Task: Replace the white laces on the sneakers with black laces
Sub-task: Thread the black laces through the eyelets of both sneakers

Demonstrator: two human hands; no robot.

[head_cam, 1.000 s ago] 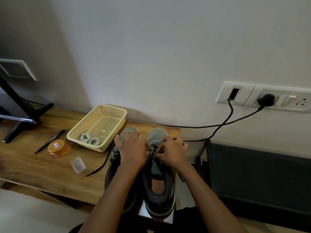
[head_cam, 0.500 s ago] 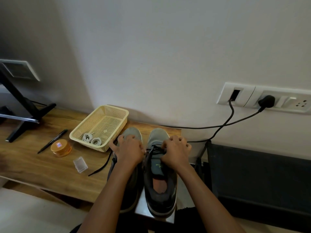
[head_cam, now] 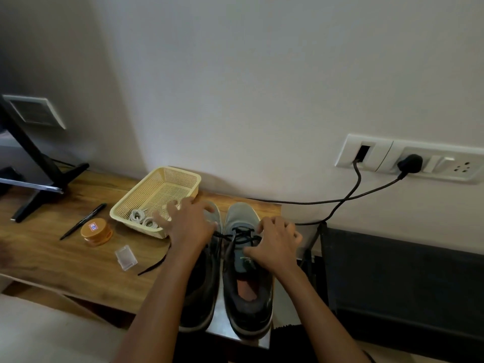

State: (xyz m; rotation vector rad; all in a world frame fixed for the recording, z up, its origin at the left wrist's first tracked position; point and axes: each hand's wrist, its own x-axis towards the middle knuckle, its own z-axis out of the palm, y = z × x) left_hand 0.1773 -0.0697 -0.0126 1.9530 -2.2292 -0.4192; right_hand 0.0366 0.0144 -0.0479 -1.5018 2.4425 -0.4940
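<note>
With left hand (head_cam: 188, 226) grip spread and right hand (head_cam: 272, 244) grip unclear, snug the black lace (head_cam: 242, 232) evenly at frame centre.

1 wide-angle camera, worn on the head, is looking forward and down across the wooden table (head_cam: 52, 258) toward the white wall (head_cam: 262, 87). It is hanging close above the table's near edge, framing the 2 sneakers (head_cam: 246, 307) just below centre and the socket panel (head_cam: 408, 161) at far right.

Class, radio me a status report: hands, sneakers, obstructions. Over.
Left hand open, spread over left sneaker. Right hand at black lace on right sneaker, grip unclear. White laces coiled in basket. Nothing in the way.
</note>
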